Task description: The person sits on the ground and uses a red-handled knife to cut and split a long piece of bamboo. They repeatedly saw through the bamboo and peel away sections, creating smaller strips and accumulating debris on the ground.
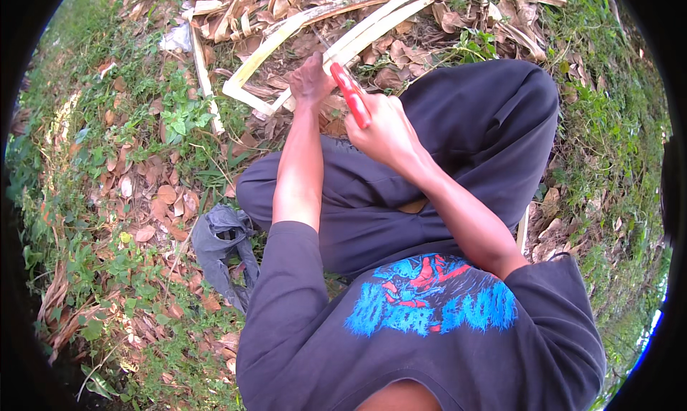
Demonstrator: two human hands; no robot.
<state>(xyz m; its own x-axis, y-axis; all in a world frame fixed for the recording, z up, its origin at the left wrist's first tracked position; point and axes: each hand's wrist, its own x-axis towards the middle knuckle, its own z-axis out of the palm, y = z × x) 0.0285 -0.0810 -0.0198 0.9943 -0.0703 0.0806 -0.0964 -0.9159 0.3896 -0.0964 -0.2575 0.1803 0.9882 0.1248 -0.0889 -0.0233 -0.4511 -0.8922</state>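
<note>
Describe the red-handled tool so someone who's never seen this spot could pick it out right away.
Start at the person's dark trousers and follow both forearms up to the pale palm stalks lying on the leaf litter. Where the two hands meet, the right hand grips the red-handled tool. It is the only bright red thing among browns and greens.

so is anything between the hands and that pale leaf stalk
Nothing visible. The left hand presses directly on the pale leaf stalk, and the right hand holds a red-handled tool against it. Dry leaves lie only around it.
</note>
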